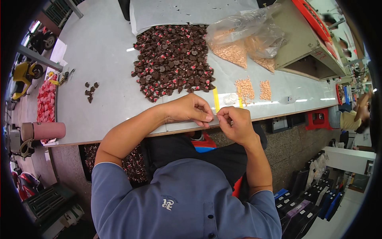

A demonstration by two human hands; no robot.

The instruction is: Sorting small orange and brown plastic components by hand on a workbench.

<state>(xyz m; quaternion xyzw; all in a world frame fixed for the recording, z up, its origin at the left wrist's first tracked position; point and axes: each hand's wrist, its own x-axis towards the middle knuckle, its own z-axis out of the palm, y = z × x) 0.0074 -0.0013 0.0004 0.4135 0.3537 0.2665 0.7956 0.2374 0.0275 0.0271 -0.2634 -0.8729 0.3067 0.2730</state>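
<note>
Two bare hands meet at the near edge of a long pale grey, glossy tabletop [107,55], their fingertips close to each other. The left hand [187,109] comes in from the left with its fingers curled and its thumb drawn toward the forefinger; the right hand [238,121] is bent the same way, thumb near the forefinger. Whether either is pinching something cannot be told, as anything between the fingertips is too small to make out.

Just beyond the left hand, on the tabletop, lies a broad heap of small dark brown pieces with pink and red marks [173,59]. Beyond the right hand are a small cluster of white bits [230,98], between two narrow yellow strips [216,97], and two flat patches of small tan pieces, the larger [245,88] to the left of the smaller [265,90]. Behind these patches rest clear plastic bags partly filled with tan pieces [232,53], near an open-fronted grey-green box [302,46].

A few dark brown pieces [91,91] lie well apart on the left part of the tabletop. At its left end are a bright red and pink pile [46,99] and a pink cylindrical cup [49,130]
</note>
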